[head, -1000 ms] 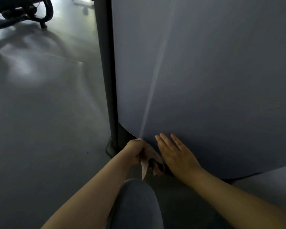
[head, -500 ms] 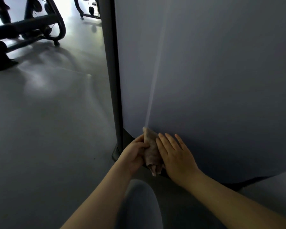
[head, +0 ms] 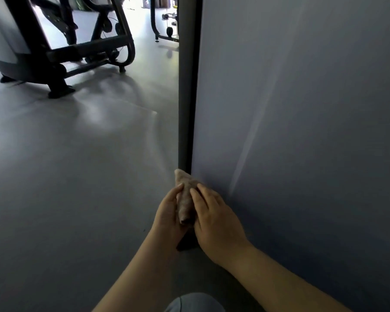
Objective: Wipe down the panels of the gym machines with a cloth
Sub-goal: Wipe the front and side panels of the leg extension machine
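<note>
Head view, low at the corner of a gym machine. My left hand (head: 169, 213) and right hand (head: 216, 218) together hold a small brownish, rolled-up cloth (head: 186, 199), which sits at the bottom left edge of the large, flat, pale grey panel (head: 302, 109). Grip state: the left fingers curl around the cloth's left side; the right hand's fingers lie nearly straight, pressing the cloth from the right, so the cloth is clamped between the two hands. A second ago the left hand alone gripped the cloth, dangling below the panel's lower edge, while the right palm rested flat on the panel. The cloth now stands upright with its tip just touching the foot of the dark vertical frame post (head: 186, 86) bordering the panel on the left. I judge that the cloth is being regathered or refolded for a fresh stroke and that wiping is paused; how much of the panel is already wiped cannot be told.

Surroundings, relative to the panel: smooth grey floor (head: 65, 176) to the left; a black-framed exercise machine (head: 77, 48) well apart, at far left. My knee in grey fabric (head: 194, 302) lies below. The post and the machine's dark foot beneath my hands crowd this corner.
</note>
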Demonstrator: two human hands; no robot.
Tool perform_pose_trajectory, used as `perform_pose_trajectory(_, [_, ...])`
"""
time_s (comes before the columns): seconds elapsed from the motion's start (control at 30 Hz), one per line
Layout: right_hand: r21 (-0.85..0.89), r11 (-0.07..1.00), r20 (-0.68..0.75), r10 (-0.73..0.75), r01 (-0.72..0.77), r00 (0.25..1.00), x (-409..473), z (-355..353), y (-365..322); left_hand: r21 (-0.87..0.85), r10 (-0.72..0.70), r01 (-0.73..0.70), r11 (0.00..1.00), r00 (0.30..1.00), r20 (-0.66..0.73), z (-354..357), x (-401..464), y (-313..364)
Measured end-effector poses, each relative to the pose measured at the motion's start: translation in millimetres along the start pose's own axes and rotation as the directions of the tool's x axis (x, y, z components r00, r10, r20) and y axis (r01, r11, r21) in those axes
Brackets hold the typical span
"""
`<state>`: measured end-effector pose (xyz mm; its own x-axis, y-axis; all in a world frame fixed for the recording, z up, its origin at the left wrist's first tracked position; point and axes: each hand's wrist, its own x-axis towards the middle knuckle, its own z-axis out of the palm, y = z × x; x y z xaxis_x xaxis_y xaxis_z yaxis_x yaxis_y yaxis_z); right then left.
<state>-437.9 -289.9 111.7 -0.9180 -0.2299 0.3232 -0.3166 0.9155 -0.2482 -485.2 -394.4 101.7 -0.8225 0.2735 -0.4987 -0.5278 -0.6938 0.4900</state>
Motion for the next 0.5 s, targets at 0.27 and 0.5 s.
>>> perform_pose_trajectory(0.27, [0.159, 0.986, 0.111, 0.032, -0.05, 0.993, 90.8, 8.2, -6.5, -0.126, 0.06, -0.074, 0.989, 0.992, -0.106, 23.0, 34.5, 68.2])
perform_pose_trajectory(0.5, [0.3, 0.949, 0.195, 0.038, -0.097, 0.98, 140.3, -106.6, -71.5, -0.165, 0.108, -0.132, 0.977, 0.983, -0.145, 90.8, -44.8, 146.4])
